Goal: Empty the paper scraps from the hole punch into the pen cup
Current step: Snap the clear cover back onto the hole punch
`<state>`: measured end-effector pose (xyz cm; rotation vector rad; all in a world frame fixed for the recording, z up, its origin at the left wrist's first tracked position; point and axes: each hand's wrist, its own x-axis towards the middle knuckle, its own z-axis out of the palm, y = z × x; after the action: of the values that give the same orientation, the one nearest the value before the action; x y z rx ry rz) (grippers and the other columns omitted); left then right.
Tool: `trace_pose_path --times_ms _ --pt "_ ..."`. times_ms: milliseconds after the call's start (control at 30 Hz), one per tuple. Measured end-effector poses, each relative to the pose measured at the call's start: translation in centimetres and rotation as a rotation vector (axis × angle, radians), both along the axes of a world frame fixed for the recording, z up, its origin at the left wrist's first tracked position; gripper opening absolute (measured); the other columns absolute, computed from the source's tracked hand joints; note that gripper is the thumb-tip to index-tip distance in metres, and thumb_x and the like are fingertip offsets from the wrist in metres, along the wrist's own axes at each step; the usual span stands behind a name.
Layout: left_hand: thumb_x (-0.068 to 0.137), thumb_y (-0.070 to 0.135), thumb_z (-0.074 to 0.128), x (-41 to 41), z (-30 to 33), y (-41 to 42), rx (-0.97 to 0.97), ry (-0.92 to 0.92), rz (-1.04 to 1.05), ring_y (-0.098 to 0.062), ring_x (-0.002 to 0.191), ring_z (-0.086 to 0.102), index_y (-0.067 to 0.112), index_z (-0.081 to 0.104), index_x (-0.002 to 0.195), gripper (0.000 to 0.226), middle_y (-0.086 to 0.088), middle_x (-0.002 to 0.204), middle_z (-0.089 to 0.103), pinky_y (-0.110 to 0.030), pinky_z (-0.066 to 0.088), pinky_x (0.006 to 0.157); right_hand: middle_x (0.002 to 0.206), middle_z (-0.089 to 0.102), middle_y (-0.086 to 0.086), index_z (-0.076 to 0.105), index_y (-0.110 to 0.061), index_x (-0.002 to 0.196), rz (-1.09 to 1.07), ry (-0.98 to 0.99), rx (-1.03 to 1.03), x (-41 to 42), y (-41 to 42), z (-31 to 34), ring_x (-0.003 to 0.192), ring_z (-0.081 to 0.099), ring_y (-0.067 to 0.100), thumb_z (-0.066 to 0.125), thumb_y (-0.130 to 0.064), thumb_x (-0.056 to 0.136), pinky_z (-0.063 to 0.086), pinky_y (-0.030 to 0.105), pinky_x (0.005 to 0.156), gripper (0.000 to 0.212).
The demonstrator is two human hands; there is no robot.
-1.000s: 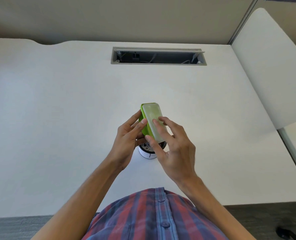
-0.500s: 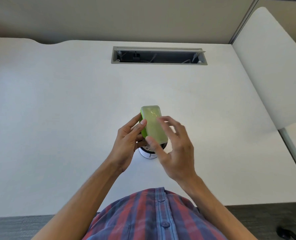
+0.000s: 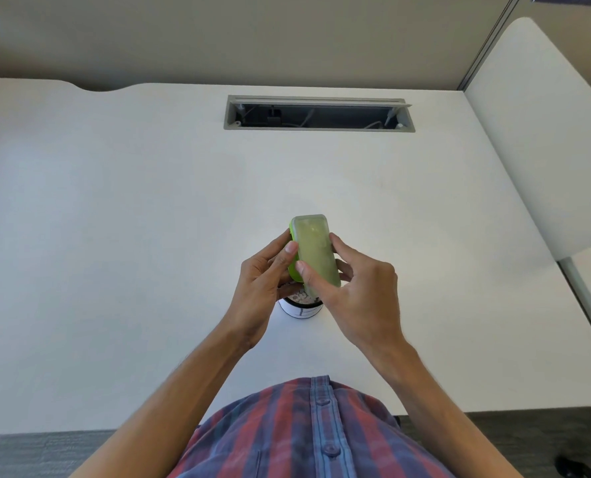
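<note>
Green hole punch [image 3: 313, 253], clamped by both the left hand [image 3: 264, 274] and right hand [image 3: 359, 288], tips over the pen cup [image 3: 301, 310] at six o'clock; tipping seems underway, shaking probably next.

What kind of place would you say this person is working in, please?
Probably an office workstation: a plain white desk with a built-in cable slot, partition panels behind and to the right, and a hole punch held over a pen cup.

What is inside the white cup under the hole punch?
Small pale paper scraps show in the white cup. The hole punch and both hands cover most of its opening.
</note>
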<state>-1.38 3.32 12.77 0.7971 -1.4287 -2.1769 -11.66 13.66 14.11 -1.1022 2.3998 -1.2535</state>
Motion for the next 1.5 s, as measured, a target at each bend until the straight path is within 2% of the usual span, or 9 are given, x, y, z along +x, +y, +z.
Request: trace_pose_path --times_ms 267,400,500,633,767,900,1133,1233,1500 --pt "0.088 0.035 0.059 0.0 0.3 -0.2 0.001 0.000 -0.005 -0.022 0.091 0.075 0.027 0.065 0.127 0.041 -0.002 0.107 0.078 -0.030 0.058 0.075 0.086 0.076 -0.003 0.061 -0.026 0.128 0.022 0.149 0.028 0.3 0.1 0.7 0.076 0.070 0.016 0.065 -0.060 0.082 0.058 0.036 0.066 0.058" --pt "0.087 0.036 0.062 0.3 -0.1 -0.5 0.033 -0.012 0.004 -0.037 0.106 0.071 0.022 0.064 0.132 0.048 -0.010 0.117 0.075 -0.048 0.056 0.091 0.105 0.073 -0.015 0.060 -0.033 0.126 0.004 0.045 0.055 -0.7 -0.1 0.7 0.096 0.068 0.004 0.063 -0.076 0.070 0.057 0.037 0.080 0.070" --pt "0.089 0.037 0.059 0.4 -0.3 -0.4 0.057 -0.018 -0.023 -0.033 0.099 0.072 0.022 0.063 0.133 0.048 -0.008 0.114 0.075 -0.053 0.053 0.093 0.119 0.068 -0.015 0.065 -0.027 0.125 -0.002 -0.179 -0.131 -1.6 -0.6 1.2 0.109 0.063 0.001 0.067 -0.054 0.081 0.056 0.037 0.089 0.052" --pt "0.091 0.038 0.055 0.3 -0.3 -0.1 0.090 -0.005 -0.073 -0.023 0.085 0.069 0.019 0.062 0.134 0.048 -0.006 0.103 0.073 -0.042 0.053 0.083 0.115 0.068 -0.013 0.072 -0.027 0.113 0.111 -0.233 -0.169 -3.0 -1.8 1.8 0.110 0.062 0.005 0.064 -0.029 0.094 0.054 0.037 0.090 0.020" --pt "0.094 0.039 0.057 0.4 -0.1 0.0 0.120 0.012 -0.111 -0.032 0.097 0.065 0.022 0.064 0.133 0.043 -0.017 0.112 0.069 -0.044 0.054 0.085 0.106 0.071 -0.013 0.076 -0.024 0.101 0.217 -0.262 -0.120 -3.7 -2.4 2.2 0.104 0.062 0.001 0.064 -0.022 0.095 0.045 0.015 0.080 0.014" --pt "0.094 0.038 0.055 0.3 -0.1 -0.1 0.110 0.013 -0.103 -0.034 0.100 0.065 0.023 0.063 0.134 0.043 -0.023 0.120 0.068 -0.053 0.050 0.091 0.104 0.072 -0.013 0.075 -0.023 0.100 0.182 -0.304 -0.157 -3.6 -2.6 2.3 0.101 0.064 0.002 0.067 -0.022 0.093 0.048 0.019 0.080 0.011" --pt "0.089 0.035 0.064 0.6 0.0 -0.8 0.049 -0.017 0.042 -0.039 0.104 0.071 0.023 0.065 0.129 0.042 -0.012 0.115 0.075 -0.048 0.058 0.086 0.121 0.063 -0.019 0.061 -0.035 0.128 0.182 0.002 0.056 -1.6 -0.3 1.4 0.098 0.062 0.002 0.072 -0.068 0.067 0.051 0.021 0.079 0.070" --pt "0.086 0.030 0.065 0.6 -0.1 -0.7 0.017 -0.032 0.098 -0.031 0.097 0.074 0.020 0.066 0.126 0.042 -0.009 0.110 0.076 -0.037 0.060 0.074 0.123 0.066 -0.014 0.061 -0.028 0.132 0.176 0.066 0.063 -0.5 0.3 0.7 0.097 0.062 0.003 0.075 -0.057 0.074 0.056 0.024 0.078 0.067" --pt "0.085 0.032 0.065 1.2 -0.3 -1.4 -0.020 -0.057 0.137 -0.022 0.092 0.074 0.022 0.067 0.122 0.039 -0.003 0.106 0.077 -0.033 0.060 0.072 0.113 0.073 -0.013 0.066 -0.026 0.127 0.089 -0.357 -0.093 -0.6 1.8 0.4 0.100 0.067 0.005 0.070 -0.036 0.082 0.056 0.019 0.075 0.046"
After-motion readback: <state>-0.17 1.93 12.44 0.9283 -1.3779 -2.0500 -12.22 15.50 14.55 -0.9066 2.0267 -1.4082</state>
